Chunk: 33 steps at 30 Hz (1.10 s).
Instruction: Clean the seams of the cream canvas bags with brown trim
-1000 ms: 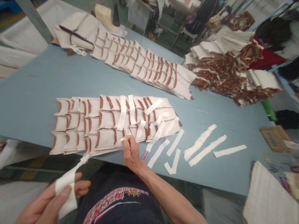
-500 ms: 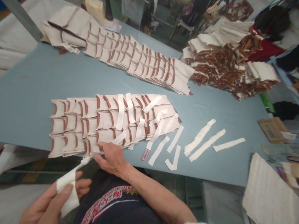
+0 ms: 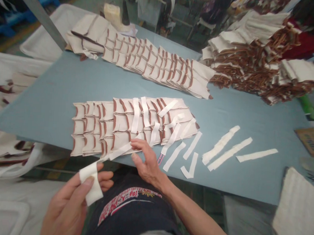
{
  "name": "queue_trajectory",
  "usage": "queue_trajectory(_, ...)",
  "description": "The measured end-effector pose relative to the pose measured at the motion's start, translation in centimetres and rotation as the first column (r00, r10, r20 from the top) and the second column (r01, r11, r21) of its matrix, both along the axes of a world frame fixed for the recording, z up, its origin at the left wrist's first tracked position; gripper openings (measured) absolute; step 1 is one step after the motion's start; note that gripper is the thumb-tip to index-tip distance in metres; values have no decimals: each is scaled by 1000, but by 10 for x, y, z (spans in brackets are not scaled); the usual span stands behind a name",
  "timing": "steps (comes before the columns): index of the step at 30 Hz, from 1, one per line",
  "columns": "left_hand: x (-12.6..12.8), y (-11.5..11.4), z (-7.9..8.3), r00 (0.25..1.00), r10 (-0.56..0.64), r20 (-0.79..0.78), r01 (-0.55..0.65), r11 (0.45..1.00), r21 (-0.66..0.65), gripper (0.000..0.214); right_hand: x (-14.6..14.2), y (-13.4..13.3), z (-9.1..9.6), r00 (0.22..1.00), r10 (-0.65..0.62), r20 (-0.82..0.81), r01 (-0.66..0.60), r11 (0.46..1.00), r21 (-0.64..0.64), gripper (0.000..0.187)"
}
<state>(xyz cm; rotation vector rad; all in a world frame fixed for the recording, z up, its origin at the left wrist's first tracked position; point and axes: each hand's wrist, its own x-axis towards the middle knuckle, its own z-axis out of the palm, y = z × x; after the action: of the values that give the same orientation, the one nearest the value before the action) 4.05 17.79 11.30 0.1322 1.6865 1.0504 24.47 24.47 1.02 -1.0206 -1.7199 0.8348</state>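
In my left hand (image 3: 74, 197), a folded white fabric strip (image 3: 93, 184) is pinched between thumb and fingers. A narrow, twisted part of it runs up to a flat length (image 3: 120, 151) that ends at the fingertips of my right hand (image 3: 149, 164). That hand's fingers are bent over this end, with the thumb a little lower; the exact grip is partly hidden. Just beyond are overlapping cream fabric pieces with brown edges (image 3: 93, 123), laid out in rows. Several cut white strips (image 3: 135, 116) lie across them and on the table to their right.
The blue table (image 3: 70, 82) has a second row of cream pieces (image 3: 154, 63) towards the back and a tall heap of cream and brown pieces (image 3: 255, 56) at back right. A small pink tool (image 3: 160, 159) lies by the front edge. A metal post (image 3: 41, 19) rises at back left.
My right hand has moved right, away from my left, drawing a length of white strip out between them. My left hand keeps its pinch. The whole view has shifted.
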Motion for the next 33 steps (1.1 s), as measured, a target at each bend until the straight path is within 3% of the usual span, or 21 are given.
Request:
queue_trajectory(4, 26, 18, 28, 990, 23, 140, -36, 995, 95, 67, 22, -8, 42, 1000, 1, 27, -4, 991, 133, 38)
queue_trajectory(9, 43, 26, 39, 960, -53, 276, -13, 972, 233, 40, 24, -21, 87, 983, -28, 180, -48, 914, 404, 44)
queue_trajectory(15, 62, 22, 41, 945, -110, 309, 6, 948, 318, 38, 24, -26, 96, 972, -80, 221, -35, 882, 470, 34)
queue_trajectory(21, 72, 9, 46, 942, -119, 314, 11, 945, 326, 37, 31, -30, 102, 959, -71, 273, -78, 865, 496, 9)
queue_trajectory(24, 73, 3, 48, 942, -136, 307, 25, 940, 340, 38, 28, -34, 107, 979, -17, 201, -72, 900, 430, 15)
queue_trajectory(28, 76, -1, 51, 951, -153, 270, 51, 935, 350, 44, 25, -44, 114, 992, 118, -34, -111, 980, 164, 22)
queue_trajectory(31, 77, -5, 53, 949, -202, 242, 105, 927, 360, 48, 27, -52, 122, 982, 118, -150, -129, 990, -62, 23)
queue_trajectory(33, 76, -9, 51, 939, -254, 231, 154, 914, 377, 50, 32, -56, 128, 977, 95, -191, -138, 964, -228, 25)
